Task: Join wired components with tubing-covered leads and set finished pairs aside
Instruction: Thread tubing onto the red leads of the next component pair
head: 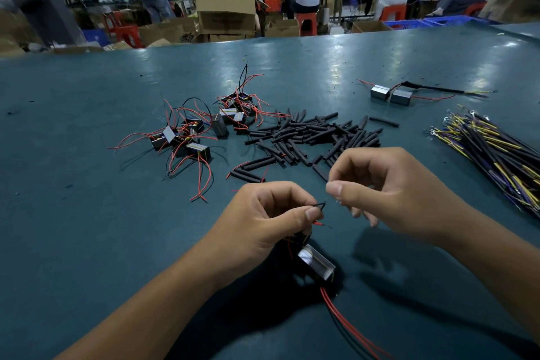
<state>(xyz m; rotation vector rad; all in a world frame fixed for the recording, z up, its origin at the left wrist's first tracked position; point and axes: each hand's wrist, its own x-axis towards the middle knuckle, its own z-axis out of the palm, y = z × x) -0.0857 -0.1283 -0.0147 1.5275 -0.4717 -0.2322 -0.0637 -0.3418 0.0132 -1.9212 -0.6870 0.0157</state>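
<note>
Two bare arms reach in from the bottom, one from each lower corner, and the hands come close together in the middle. The left hand [271, 213] has its fingers curled in, back of the hand facing up, and its thumb and first finger pinch thin black wire ends [320, 206] that stick out toward the other hand. The right hand [388, 190] sits a little higher, just beside the left one but not touching it. Its fingers are curled too, and its thumb tip and first finger tip are held near each other, right by the wire ends. Whether they pinch anything is too small to see
</note>
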